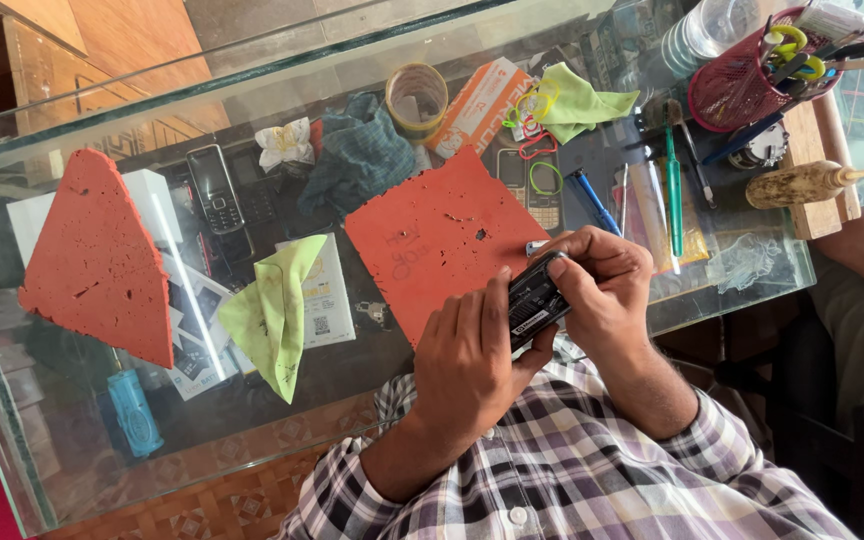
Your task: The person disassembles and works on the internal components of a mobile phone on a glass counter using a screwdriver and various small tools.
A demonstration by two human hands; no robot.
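Black phone [537, 300] clamped between both hands at the glass worktop's [252, 70] near edge.
Left hand [467, 365] and right hand [602, 290] each close their grip on it, over an orange foam mat [432, 235]; a green cloth [274, 312] lies nearby.

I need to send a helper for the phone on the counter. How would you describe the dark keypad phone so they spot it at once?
Start at the glass counter and find the big orange triangular foam pad at its left. Just right of the pad's tip lies the dark keypad phone, below a crumpled white paper wad. It is the only slim, dark, silver-edged handset lying bare on the glass.
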